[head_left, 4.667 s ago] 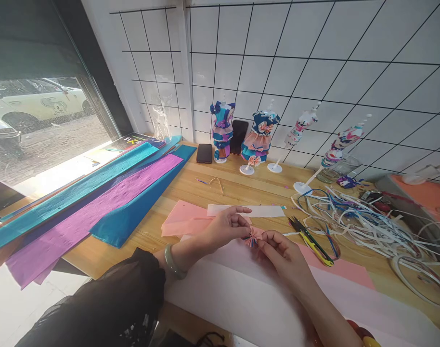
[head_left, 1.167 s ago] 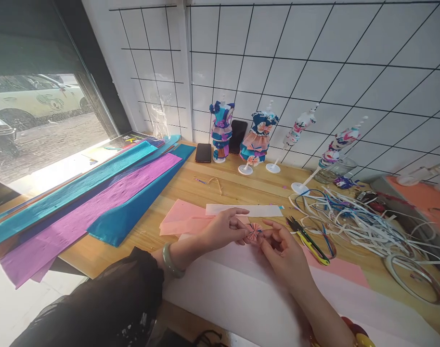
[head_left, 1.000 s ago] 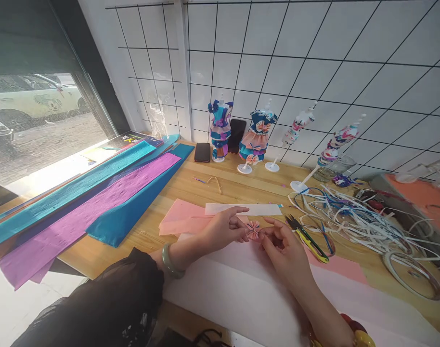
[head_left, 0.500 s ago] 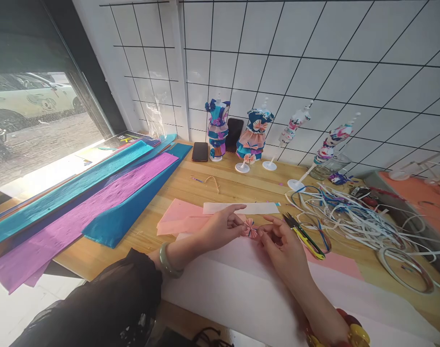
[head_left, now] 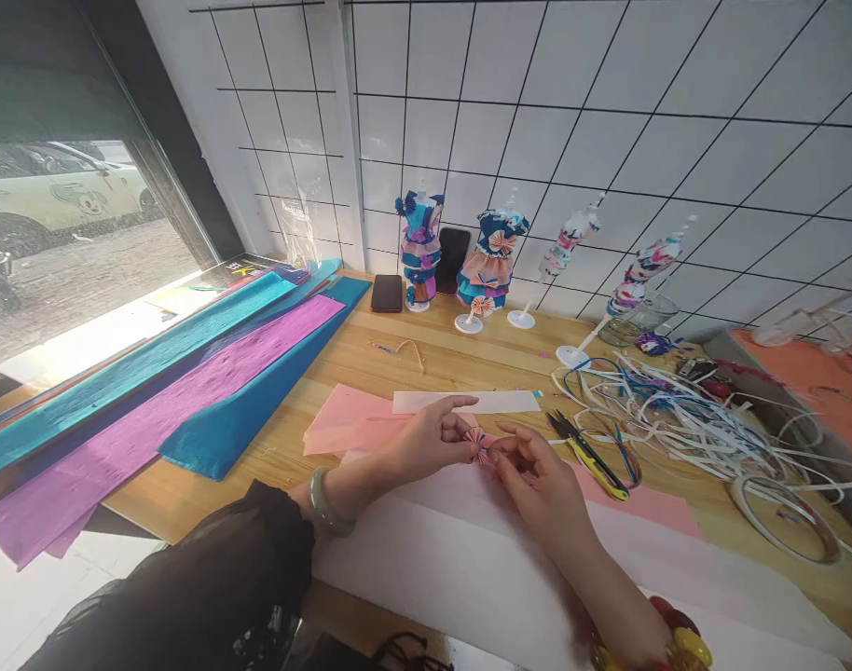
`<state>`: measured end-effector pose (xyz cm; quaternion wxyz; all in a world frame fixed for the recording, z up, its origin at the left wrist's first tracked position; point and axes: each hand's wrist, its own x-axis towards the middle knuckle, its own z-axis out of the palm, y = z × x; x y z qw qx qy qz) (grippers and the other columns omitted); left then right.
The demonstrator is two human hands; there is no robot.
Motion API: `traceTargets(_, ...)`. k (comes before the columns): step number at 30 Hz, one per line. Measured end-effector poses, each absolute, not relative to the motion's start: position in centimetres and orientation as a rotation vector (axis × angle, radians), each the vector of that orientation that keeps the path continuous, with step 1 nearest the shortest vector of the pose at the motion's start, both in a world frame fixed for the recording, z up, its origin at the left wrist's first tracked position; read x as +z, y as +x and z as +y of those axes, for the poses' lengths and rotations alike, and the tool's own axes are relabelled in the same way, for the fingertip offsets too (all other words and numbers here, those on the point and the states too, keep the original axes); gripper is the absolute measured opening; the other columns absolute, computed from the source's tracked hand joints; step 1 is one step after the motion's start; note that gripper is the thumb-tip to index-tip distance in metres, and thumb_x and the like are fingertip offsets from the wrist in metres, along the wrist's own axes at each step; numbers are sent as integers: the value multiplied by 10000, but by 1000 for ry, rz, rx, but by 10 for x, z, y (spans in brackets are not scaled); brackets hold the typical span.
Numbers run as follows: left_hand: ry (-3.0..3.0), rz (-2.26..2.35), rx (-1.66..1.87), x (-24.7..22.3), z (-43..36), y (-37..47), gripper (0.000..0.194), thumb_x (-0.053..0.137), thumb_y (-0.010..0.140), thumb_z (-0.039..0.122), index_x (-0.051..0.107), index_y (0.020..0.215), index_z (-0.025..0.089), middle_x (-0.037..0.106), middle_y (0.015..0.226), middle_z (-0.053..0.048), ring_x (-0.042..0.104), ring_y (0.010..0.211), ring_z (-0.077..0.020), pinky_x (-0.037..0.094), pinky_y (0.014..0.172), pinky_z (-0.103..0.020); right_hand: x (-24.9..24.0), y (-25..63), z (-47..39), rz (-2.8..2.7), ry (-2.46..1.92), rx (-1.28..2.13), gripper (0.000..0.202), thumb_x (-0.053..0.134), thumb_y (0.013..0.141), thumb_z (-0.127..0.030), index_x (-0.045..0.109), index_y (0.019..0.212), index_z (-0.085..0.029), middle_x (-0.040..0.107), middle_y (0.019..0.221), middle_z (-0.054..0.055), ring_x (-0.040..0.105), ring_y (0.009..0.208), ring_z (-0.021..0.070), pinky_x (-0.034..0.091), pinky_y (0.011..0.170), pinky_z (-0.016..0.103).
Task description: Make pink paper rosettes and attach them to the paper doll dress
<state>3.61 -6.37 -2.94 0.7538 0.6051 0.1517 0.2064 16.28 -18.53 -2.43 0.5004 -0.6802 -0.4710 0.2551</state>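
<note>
Between my two hands is a small pleated paper bow (head_left: 477, 445), pink with blue. The fingertips of my left hand (head_left: 432, 440) pinch its left side. From the right, the thumb and forefinger of my right hand (head_left: 536, 466) close on its other side, the remaining fingers curled. Both hands hover over white paper sheets (head_left: 440, 559). Pink paper (head_left: 352, 415) and a white strip (head_left: 496, 403) lie just beyond my left hand. To the right of my right hand rest yellow-and-black thread snips (head_left: 590, 457).
Tangled white and blue cords (head_left: 678, 419) cover the table's right side. Small dress forms, two in paper dresses (head_left: 486, 266), stand along the tiled wall near a phone (head_left: 387, 294). Purple paper (head_left: 188, 410) and blue paper (head_left: 258, 391) lie at left.
My right hand has moved slightly left, closer to my left hand, and the bow has shifted a little left with it. My left hand stays nearly still.
</note>
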Motion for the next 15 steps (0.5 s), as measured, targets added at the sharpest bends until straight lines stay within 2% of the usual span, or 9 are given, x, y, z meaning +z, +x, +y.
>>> traceTargets(15,1389,331,430,-29,-62,35,688,712,677,247,387,1272,128,598,756,-27,597,685,-134,451,666,-297,-24,165,-187,-1201,-1655,592,323,502,840,-337,470,1135,-209,629,827,36,605,703,164,490,612,282)
